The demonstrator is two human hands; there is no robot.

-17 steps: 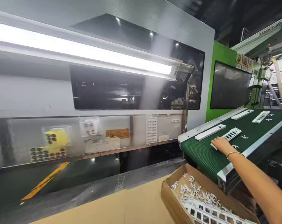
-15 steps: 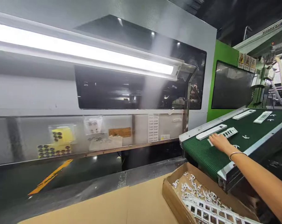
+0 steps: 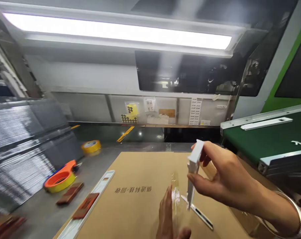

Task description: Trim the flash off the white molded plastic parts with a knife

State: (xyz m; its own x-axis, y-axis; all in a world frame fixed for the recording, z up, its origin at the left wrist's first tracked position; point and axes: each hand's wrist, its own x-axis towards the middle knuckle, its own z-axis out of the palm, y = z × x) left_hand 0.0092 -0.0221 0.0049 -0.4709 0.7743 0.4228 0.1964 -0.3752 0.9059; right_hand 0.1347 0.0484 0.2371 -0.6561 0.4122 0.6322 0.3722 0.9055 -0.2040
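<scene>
Holding a white plastic strip [image 3: 194, 169] upright, the right hand [image 3: 222, 179] pinches it between thumb and fingers, its lower end just above the cardboard sheet [image 3: 135, 196]. Just below the grip, a thin dark-and-white strip [image 3: 199, 214] lies flat on the cardboard. Left hand [image 3: 169, 219] is below-left of the grip, fingers up, blurred; something clear seems to sit against it, can't tell whether it grips. Right of the grip: green conveyor belt [image 3: 270, 139] carrying another white strip [image 3: 266, 123]. Far left of the grip: orange tape dispenser [image 3: 59, 177], yellow tape roll [image 3: 91, 146], long white ruler-like bar [image 3: 90, 202].
</scene>
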